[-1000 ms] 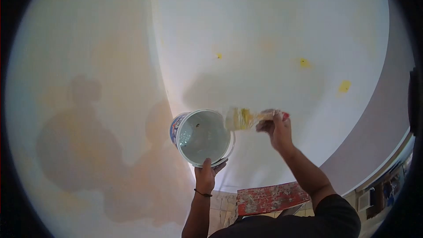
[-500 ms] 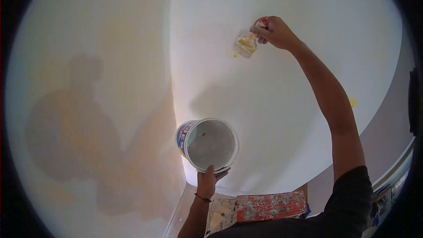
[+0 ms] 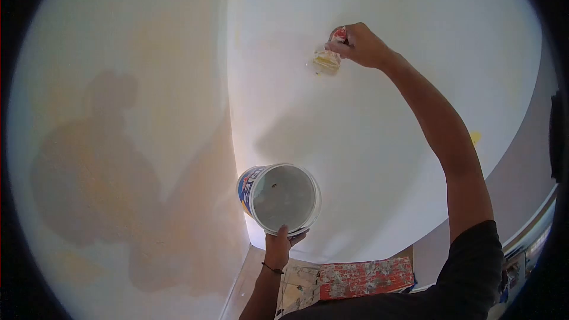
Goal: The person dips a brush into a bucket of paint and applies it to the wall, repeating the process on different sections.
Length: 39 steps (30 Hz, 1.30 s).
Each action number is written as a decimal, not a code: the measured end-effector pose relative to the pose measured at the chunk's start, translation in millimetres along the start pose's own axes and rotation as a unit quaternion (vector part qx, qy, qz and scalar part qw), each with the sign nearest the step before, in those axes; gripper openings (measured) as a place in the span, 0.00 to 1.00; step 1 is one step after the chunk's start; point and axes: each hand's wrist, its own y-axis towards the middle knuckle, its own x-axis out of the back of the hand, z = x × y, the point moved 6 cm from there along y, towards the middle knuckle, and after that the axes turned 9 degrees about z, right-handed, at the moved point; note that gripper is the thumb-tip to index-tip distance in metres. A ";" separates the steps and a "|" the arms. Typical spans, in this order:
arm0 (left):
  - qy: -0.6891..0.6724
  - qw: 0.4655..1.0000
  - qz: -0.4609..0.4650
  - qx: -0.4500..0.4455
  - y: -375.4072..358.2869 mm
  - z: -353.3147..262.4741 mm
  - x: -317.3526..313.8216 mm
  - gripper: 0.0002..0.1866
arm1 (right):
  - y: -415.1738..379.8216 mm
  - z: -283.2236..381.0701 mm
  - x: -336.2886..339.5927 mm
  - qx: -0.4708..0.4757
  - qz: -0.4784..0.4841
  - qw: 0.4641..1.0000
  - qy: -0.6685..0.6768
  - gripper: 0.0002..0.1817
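Left hand grips the rim of a white paint bucket, its inside coated pale grey; right hand closed around a paintbrush pressed against the white wall

One bucket, one brush, two hands — left, right — one red spattered board, two yellow spots.
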 end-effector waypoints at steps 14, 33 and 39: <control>0.036 0.999 0.014 0.024 -2.6 -2.5 -1.4 0.26 | -6.1 5.7 -0.3 0.058 -0.047 0.996 -0.053 0.10; 0.025 0.999 0.000 0.035 -2.4 5.7 9.5 0.26 | -106.9 13.5 -134.5 0.230 -0.024 0.836 -0.498 0.18; 0.013 1.000 0.003 0.008 -1.8 6.5 12.0 0.25 | -104.8 13.8 -137.1 0.189 0.032 0.920 -0.342 0.13</control>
